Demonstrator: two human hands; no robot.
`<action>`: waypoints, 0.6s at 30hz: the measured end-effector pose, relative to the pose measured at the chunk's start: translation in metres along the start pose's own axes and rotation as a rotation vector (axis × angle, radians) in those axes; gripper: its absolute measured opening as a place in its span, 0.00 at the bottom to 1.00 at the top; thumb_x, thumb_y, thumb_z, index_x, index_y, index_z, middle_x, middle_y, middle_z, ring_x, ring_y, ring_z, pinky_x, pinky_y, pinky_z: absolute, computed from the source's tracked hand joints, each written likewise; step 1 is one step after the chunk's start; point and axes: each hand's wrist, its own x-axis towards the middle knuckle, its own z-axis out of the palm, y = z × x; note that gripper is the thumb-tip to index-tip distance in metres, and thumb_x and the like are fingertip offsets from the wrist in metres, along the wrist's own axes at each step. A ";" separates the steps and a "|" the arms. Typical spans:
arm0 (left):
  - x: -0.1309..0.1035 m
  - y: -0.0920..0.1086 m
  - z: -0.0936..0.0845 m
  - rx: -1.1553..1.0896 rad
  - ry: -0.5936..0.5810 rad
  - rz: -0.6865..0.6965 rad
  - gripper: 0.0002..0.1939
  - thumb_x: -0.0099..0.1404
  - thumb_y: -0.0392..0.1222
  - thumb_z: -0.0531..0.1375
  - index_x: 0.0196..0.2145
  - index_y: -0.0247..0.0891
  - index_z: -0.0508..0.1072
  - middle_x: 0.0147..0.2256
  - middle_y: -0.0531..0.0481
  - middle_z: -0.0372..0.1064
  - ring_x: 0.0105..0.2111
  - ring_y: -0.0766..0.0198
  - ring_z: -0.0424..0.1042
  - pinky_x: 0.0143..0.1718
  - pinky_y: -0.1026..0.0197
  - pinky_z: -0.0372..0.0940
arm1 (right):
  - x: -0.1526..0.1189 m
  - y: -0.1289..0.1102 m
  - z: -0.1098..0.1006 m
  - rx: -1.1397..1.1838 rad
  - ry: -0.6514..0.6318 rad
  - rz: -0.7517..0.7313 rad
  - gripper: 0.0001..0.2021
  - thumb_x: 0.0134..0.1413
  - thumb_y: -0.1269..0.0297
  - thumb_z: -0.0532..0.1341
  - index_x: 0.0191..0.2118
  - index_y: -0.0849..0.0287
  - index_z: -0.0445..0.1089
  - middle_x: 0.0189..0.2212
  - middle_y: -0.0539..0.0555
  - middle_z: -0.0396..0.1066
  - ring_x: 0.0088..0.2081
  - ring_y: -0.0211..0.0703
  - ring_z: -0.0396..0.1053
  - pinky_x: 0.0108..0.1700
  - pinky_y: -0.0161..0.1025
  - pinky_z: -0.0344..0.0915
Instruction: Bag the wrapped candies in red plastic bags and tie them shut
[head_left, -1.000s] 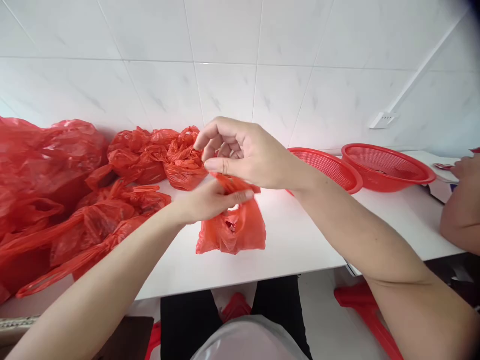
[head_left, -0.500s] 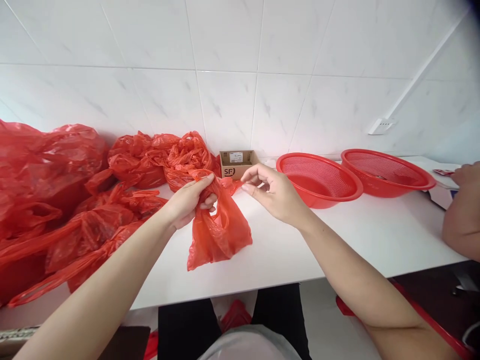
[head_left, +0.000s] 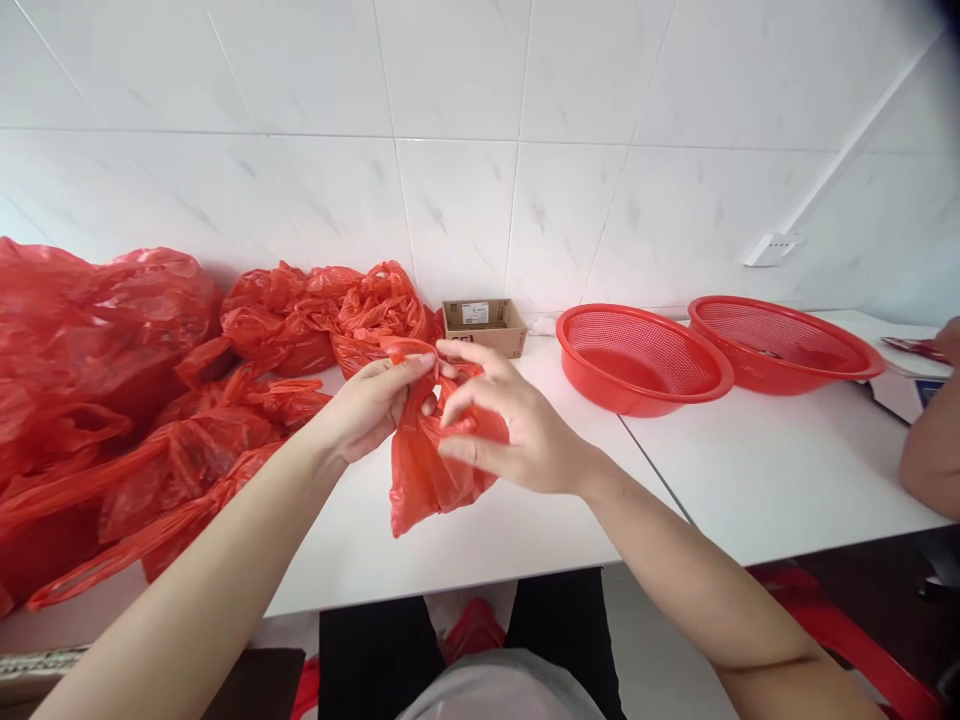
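Note:
A small red plastic bag (head_left: 427, 475) hangs over the white table, gathered at its top between the thumb and fingers of my left hand (head_left: 379, 400). My right hand (head_left: 510, 420) is in front of the bag's right side, its fingers spread and curved, thumb apart from them. Part of the bag is hidden behind these fingers; whether they touch it is hard to see. Just behind the hands stands a small cardboard box (head_left: 506, 341) with a white label inside.
Several filled red plastic bags (head_left: 202, 440) are heaped on the left of the white table (head_left: 555, 535). Two red perforated basins (head_left: 645, 400) (head_left: 795, 378) stand to the right. At the far right, another person's arm (head_left: 930, 450) is beside a white device (head_left: 896, 390).
My right hand has come left and down from the bag's upper edge, its fingers spreading apart. My left hand keeps its grip, and the view has turned slightly.

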 end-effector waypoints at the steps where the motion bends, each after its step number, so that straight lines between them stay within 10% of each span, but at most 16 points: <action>1: -0.001 0.000 0.001 0.070 -0.044 0.013 0.08 0.59 0.44 0.64 0.31 0.36 0.76 0.28 0.50 0.70 0.24 0.68 0.66 0.28 0.65 0.65 | 0.002 0.006 0.002 0.077 0.038 0.056 0.07 0.60 0.58 0.60 0.36 0.54 0.66 0.60 0.55 0.59 0.61 0.47 0.58 0.60 0.49 0.57; 6: -0.006 -0.010 0.008 0.564 -0.137 0.115 0.08 0.54 0.32 0.60 0.33 0.39 0.74 0.28 0.53 0.69 0.25 0.67 0.66 0.27 0.65 0.61 | 0.005 0.047 0.012 0.287 0.102 0.372 0.12 0.66 0.53 0.50 0.43 0.54 0.63 0.37 0.51 0.70 0.42 0.40 0.69 0.47 0.42 0.66; 11: -0.008 -0.029 0.011 1.178 0.178 0.573 0.14 0.53 0.25 0.51 0.29 0.40 0.71 0.33 0.51 0.73 0.32 0.64 0.70 0.30 0.65 0.61 | -0.004 0.057 0.018 0.468 -0.071 0.476 0.14 0.64 0.60 0.53 0.54 0.50 0.62 0.31 0.47 0.70 0.32 0.38 0.69 0.38 0.40 0.69; 14: -0.010 -0.031 0.013 1.171 0.187 0.683 0.15 0.56 0.26 0.50 0.32 0.41 0.73 0.42 0.49 0.73 0.40 0.63 0.71 0.37 0.63 0.64 | -0.008 0.057 0.017 0.528 -0.156 0.408 0.11 0.62 0.63 0.54 0.49 0.52 0.67 0.35 0.49 0.72 0.37 0.39 0.70 0.41 0.41 0.69; 18: -0.016 -0.027 0.010 0.934 0.138 0.469 0.10 0.63 0.36 0.55 0.38 0.42 0.76 0.40 0.49 0.75 0.36 0.62 0.72 0.35 0.62 0.65 | -0.013 0.058 0.012 0.327 -0.099 0.356 0.10 0.64 0.59 0.53 0.40 0.56 0.69 0.36 0.51 0.72 0.38 0.40 0.69 0.42 0.40 0.67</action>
